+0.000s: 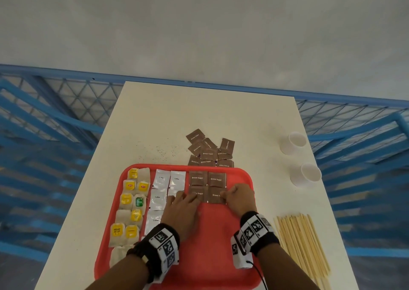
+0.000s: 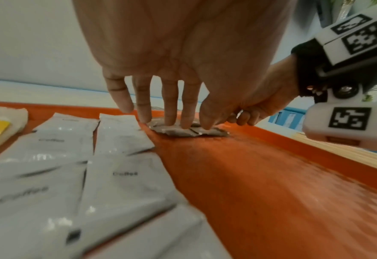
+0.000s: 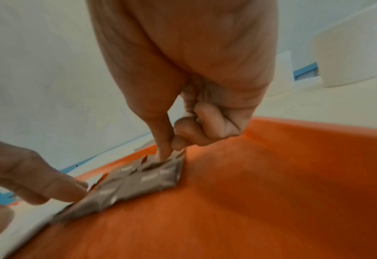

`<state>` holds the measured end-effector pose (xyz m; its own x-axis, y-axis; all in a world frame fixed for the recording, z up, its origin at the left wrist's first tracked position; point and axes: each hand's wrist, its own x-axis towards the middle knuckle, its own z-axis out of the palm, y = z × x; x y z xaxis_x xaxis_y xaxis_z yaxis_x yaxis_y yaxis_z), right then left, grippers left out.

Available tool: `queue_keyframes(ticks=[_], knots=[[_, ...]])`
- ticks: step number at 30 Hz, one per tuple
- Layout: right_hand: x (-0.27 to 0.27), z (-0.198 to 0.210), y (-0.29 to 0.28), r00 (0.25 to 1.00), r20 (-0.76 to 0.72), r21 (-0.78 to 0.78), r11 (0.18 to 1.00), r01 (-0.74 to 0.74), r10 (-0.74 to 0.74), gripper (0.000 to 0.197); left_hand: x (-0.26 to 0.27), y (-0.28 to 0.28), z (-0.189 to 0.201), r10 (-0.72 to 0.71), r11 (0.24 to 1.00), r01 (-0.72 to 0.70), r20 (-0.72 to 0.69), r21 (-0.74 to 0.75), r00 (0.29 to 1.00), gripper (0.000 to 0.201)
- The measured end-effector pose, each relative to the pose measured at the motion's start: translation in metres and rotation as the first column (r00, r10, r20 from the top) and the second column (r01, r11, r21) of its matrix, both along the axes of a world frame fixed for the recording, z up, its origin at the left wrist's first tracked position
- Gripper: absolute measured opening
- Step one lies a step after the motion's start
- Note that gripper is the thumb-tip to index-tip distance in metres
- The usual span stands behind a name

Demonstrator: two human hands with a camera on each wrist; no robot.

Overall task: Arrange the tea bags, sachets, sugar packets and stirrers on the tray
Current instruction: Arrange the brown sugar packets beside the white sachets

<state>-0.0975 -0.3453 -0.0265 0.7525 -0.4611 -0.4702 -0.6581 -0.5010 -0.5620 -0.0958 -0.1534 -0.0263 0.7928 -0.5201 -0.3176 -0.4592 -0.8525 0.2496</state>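
Observation:
A red tray (image 1: 210, 245) holds tea bags (image 1: 130, 201) in its left column and white coffee sachets (image 1: 160, 179) in the middle. To their right, brown sugar packets (image 1: 215, 179) form a two-by-two block. My left hand (image 1: 188, 197) presses straight fingers (image 2: 169, 112) on the near-left packet (image 2: 183, 133). My right hand (image 1: 225, 195) has curled fingers; its thumb and index (image 3: 170, 150) pinch the right edge of the near-right packet (image 3: 152, 178). More brown sugar packets (image 1: 209, 151) lie in a loose pile just beyond the tray. Wooden stirrers (image 1: 303, 243) lie in a bundle right of it.
Two white paper cups (image 1: 293, 142) (image 1: 306, 174) stand near the table's right edge. Dark crumbs speckle the white table (image 1: 159, 152) beyond the tray. The tray's near right part is bare red. Blue mesh railing surrounds the table.

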Motion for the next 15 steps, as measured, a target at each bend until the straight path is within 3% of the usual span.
queue_keyframes(ticks=[3, 5, 8, 12, 15], knots=[[0.010, 0.017, -0.008, 0.999, 0.047, -0.014, 1.000, 0.011, -0.010, 0.043, 0.006, 0.002, 0.017, -0.030, 0.992, 0.030, -0.002, -0.120, 1.000, 0.032], [0.027, 0.026, -0.018, 0.997, 0.062, -0.014, 0.999, 0.041, -0.040, 0.036, 0.022, 0.002, 0.033, 0.014, 0.982, -0.025, -0.055, -0.188, 0.998, 0.021], [0.068, 0.023, -0.036, 0.999, 0.043, -0.047, 0.998, 0.032, -0.030, 0.028, 0.060, -0.002, 0.046, 0.137, 0.959, -0.156, -0.095, -0.237, 0.986, 0.024], [0.119, 0.001, -0.053, 0.997, -0.051, -0.131, 0.990, 0.053, -0.060, 0.061, 0.114, -0.014, 0.046, 0.365, 0.897, -0.391, -0.156, -0.208, 0.918, 0.036], [0.136, -0.011, -0.051, 0.992, -0.055, -0.133, 0.985, 0.109, -0.117, 0.073, 0.134, -0.024, 0.033, 0.495, 0.825, -0.535, -0.223, -0.185, 0.840, 0.034]])
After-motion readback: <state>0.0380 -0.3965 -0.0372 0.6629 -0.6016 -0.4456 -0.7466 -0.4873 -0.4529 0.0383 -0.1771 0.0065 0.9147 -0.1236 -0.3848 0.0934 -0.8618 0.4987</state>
